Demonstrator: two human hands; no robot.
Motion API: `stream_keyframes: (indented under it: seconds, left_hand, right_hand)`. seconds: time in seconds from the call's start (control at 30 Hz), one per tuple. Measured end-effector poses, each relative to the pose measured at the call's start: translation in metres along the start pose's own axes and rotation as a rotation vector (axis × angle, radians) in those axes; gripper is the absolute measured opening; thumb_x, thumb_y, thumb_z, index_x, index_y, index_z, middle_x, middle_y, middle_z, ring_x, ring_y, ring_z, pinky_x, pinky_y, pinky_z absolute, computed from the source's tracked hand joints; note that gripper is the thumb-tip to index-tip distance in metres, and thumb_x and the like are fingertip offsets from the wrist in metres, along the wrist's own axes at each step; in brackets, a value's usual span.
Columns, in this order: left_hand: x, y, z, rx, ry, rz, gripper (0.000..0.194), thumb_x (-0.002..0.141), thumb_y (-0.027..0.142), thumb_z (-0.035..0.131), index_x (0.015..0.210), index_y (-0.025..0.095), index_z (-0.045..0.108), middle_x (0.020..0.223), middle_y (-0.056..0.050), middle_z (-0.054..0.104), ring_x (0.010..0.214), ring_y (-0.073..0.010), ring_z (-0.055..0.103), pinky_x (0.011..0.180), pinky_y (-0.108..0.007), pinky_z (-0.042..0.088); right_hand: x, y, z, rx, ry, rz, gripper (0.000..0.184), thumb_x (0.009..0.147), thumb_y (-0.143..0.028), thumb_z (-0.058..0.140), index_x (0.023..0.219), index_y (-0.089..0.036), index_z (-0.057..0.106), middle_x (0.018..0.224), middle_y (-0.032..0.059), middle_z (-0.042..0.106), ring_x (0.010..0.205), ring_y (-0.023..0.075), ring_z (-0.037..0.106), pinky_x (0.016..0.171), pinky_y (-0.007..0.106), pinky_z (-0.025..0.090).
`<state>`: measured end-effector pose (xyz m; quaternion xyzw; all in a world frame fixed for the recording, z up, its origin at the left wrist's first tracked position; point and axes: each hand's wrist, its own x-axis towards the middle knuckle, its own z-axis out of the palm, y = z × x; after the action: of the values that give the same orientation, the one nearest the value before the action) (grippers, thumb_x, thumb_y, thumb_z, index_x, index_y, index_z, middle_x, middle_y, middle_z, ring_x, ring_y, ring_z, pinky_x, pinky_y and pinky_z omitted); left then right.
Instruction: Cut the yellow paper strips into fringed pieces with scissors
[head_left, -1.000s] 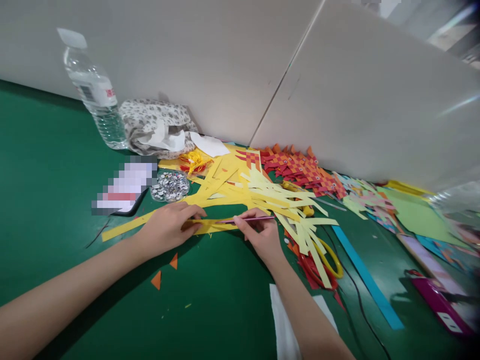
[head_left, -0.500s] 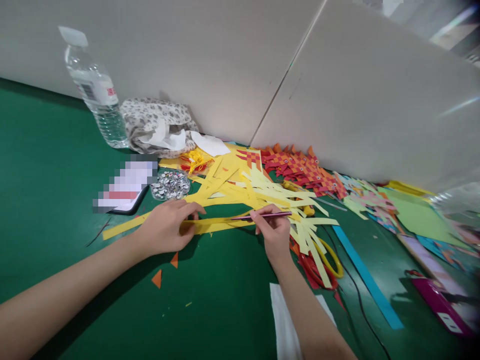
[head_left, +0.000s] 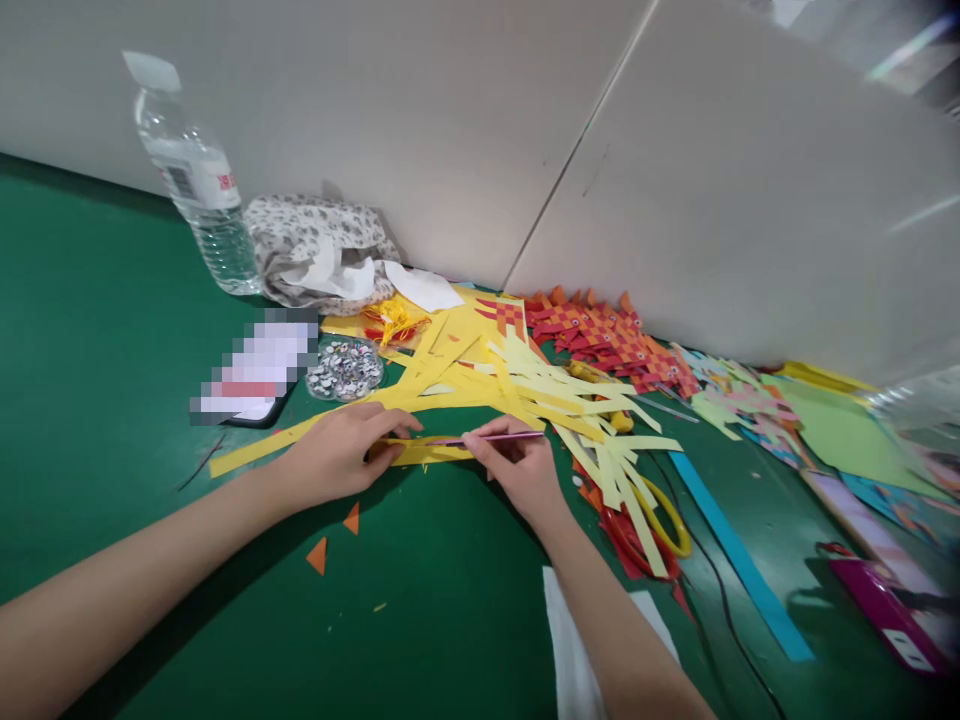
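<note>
Beyond my seemingly unfinished yellow paper strip [head_left: 433,456], woven paper fish [head_left: 600,332] look done; my left hand [head_left: 346,450] pinches the strip, my right hand [head_left: 521,468] a purple tool [head_left: 514,436].

Looks like a craft workspace.
Shows cut paper strips [head_left: 517,375] at the dial's centre, woven paper shapes [head_left: 600,335] at three o'clock, googly eyes [head_left: 345,371] at nine, green tabletop [head_left: 457,620] at six.

Grey panel [head_left: 375,120] behind green tabletop [head_left: 450,630]

bottle [head_left: 199,180]: standing near wall [head_left: 375,100] | phone [head_left: 255,370]: on green table [head_left: 90,350] | patterned pouch [head_left: 322,215]: beside bottle
</note>
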<state>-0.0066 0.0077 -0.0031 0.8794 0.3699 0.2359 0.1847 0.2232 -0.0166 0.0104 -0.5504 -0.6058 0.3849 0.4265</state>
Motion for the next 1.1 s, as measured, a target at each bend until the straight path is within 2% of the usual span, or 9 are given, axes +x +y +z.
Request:
stream_keyframes:
  seconds: [0.13, 0.5, 0.63, 0.8, 0.93, 1.0, 1.1]
  left_hand:
    - [0.0, -0.001, 0.0, -0.001, -0.01, 0.013, 0.031, 0.082, 0.011, 0.045, 0.109, 0.022, 0.054, 0.095, -0.003, 0.067, 0.085, -0.0175, 0.062, 0.071, -0.028, 0.048]
    - [-0.002, -0.004, 0.004, -0.014, -0.009, 0.005, 0.023, 0.086, 0.016, 0.045, 0.106, 0.022, 0.054, 0.095, -0.004, 0.066, 0.085, -0.0168, 0.063, 0.072, -0.028, 0.049]
    - [-0.003, -0.005, 0.004, -0.015, -0.012, -0.003, 0.022, 0.086, 0.017, 0.045, 0.105, 0.022, 0.054, 0.096, -0.004, 0.066, 0.085, -0.0169, 0.063, 0.072, -0.028, 0.049]
    - [-0.004, -0.004, 0.003, -0.015, -0.014, -0.004, 0.022, 0.086, 0.017, 0.045, 0.105, 0.022, 0.054, 0.095, -0.004, 0.065, 0.084, -0.0173, 0.063, 0.071, -0.028, 0.049]
    - [-0.004, -0.004, 0.003, -0.012, -0.018, -0.012, 0.023, 0.085, 0.016, 0.045, 0.106, 0.022, 0.054, 0.096, -0.004, 0.066, 0.085, -0.0178, 0.063, 0.071, -0.029, 0.049]
    - [-0.003, -0.004, 0.003, -0.015, -0.018, -0.011, 0.025, 0.084, 0.015, 0.044, 0.106, 0.022, 0.054, 0.095, -0.003, 0.066, 0.085, -0.0176, 0.063, 0.071, -0.028, 0.049]
    - [-0.002, -0.004, 0.003, -0.011, -0.015, 0.0, 0.027, 0.083, 0.013, 0.044, 0.106, 0.023, 0.054, 0.095, -0.003, 0.066, 0.085, -0.0175, 0.063, 0.071, -0.028, 0.048]
  right_hand:
    - [0.001, 0.004, 0.001, 0.021, -0.011, 0.007, 0.022, 0.071, -0.038, 0.071, 0.069, -0.018, 0.063, 0.052, -0.0037, 0.055, 0.042, 0.0079, 0.045, 0.042, 0.021, 0.034]
    - [0.007, 0.012, -0.02, 0.08, 0.176, -0.073, 0.023, 0.069, -0.034, 0.072, 0.063, -0.018, 0.058, 0.049, -0.0053, 0.05, 0.038, 0.0076, 0.044, 0.039, 0.021, 0.032]
    - [0.008, 0.016, -0.027, 0.071, 0.205, -0.099, 0.022, 0.07, -0.033, 0.072, 0.063, -0.018, 0.057, 0.05, -0.005, 0.051, 0.04, 0.0082, 0.046, 0.04, 0.022, 0.033]
    - [0.01, 0.021, -0.031, 0.055, 0.246, -0.146, 0.021, 0.071, -0.032, 0.071, 0.063, -0.019, 0.057, 0.05, -0.0051, 0.05, 0.04, 0.0087, 0.045, 0.04, 0.023, 0.032]
    - [0.009, 0.02, -0.029, 0.152, 0.293, -0.197, 0.02, 0.071, -0.031, 0.07, 0.063, -0.02, 0.055, 0.053, -0.0055, 0.05, 0.04, 0.0081, 0.045, 0.04, 0.022, 0.034]
    - [0.007, 0.017, -0.024, 0.183, 0.262, -0.188, 0.02, 0.072, -0.032, 0.069, 0.064, -0.02, 0.055, 0.054, -0.0054, 0.051, 0.04, 0.0078, 0.045, 0.04, 0.022, 0.035]
    - [0.004, 0.011, -0.014, 0.162, 0.111, -0.106, 0.019, 0.072, -0.034, 0.07, 0.067, -0.019, 0.059, 0.054, -0.0045, 0.054, 0.042, 0.0082, 0.047, 0.041, 0.022, 0.037]
